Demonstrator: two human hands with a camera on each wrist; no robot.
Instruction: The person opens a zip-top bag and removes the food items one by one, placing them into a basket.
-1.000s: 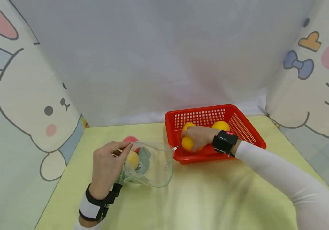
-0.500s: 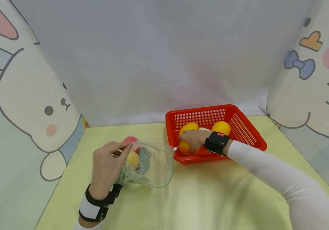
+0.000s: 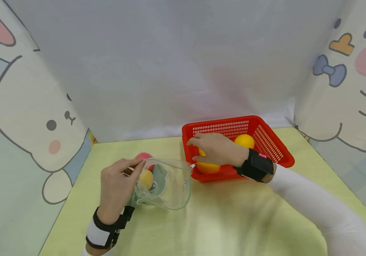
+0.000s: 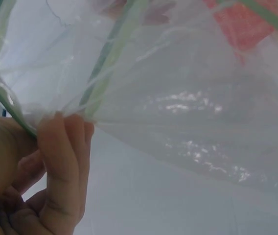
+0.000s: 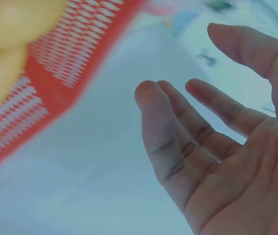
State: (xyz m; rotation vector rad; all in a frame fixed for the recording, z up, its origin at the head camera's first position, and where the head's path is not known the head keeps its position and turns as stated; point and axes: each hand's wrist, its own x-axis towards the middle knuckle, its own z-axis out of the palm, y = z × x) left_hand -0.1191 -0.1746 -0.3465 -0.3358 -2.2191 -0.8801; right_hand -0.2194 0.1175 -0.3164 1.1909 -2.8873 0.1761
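In the head view my left hand (image 3: 119,188) pinches the rim of a clear plastic bag (image 3: 176,192) with green edging, holding its mouth wide. A yellow round fruit (image 3: 146,178) and a pinkish-red round thing (image 3: 144,156) show at the bag, partly behind the fingers and film. My right hand (image 3: 219,149) hovers over the red basket (image 3: 275,151), fingers spread and nothing between them. Below it lies an orange fruit (image 3: 208,168), with another yellow-orange fruit mostly covered by the hand. A yellow fruit (image 3: 244,141) sits farther right in the basket. The right wrist view shows an empty palm (image 5: 246,181).
The basket stands at the back of a pale yellow-green table (image 3: 227,227), close to the grey back wall (image 3: 176,71). Cartoon-printed side panels (image 3: 20,149) rise at left and right. The bag's zip pull (image 3: 192,165) overlaps the basket's left front corner in the head view.
My right hand has let go of the orange fruit in the basket and risen, its fingers spreading. My left hand and the bag have stayed in place.
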